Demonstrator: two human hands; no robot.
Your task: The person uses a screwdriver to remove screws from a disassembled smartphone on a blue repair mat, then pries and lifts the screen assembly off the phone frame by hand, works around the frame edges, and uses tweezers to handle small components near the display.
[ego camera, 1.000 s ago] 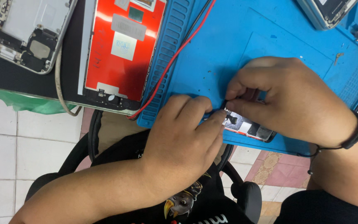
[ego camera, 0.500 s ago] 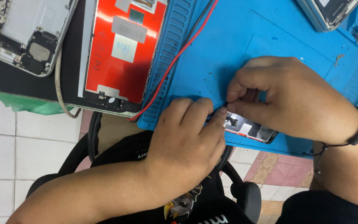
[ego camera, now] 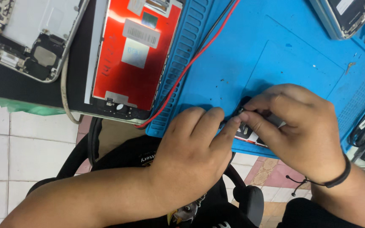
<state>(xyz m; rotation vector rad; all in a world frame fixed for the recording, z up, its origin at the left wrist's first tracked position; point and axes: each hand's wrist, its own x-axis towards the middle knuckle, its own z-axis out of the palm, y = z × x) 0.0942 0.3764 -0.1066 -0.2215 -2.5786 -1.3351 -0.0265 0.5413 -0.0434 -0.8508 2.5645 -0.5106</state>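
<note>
Item: small circuit part (ego camera: 250,134), lying at the near edge of the blue work mat (ego camera: 275,55), long axis slanting from upper left to lower right, mostly hidden under my fingers. My right hand (ego camera: 298,126) covers it from above and to the right, thumb and forefinger pinched on its upper-left end; my left hand (ego camera: 193,147) comes in from the lower left, fingers curled, fingertips (ego camera: 232,122) touching that same end. Both hands are equally close.

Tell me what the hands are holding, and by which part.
Both hands pinch a small phone part on the blue mat, at its left end; the rest is hidden.
</note>
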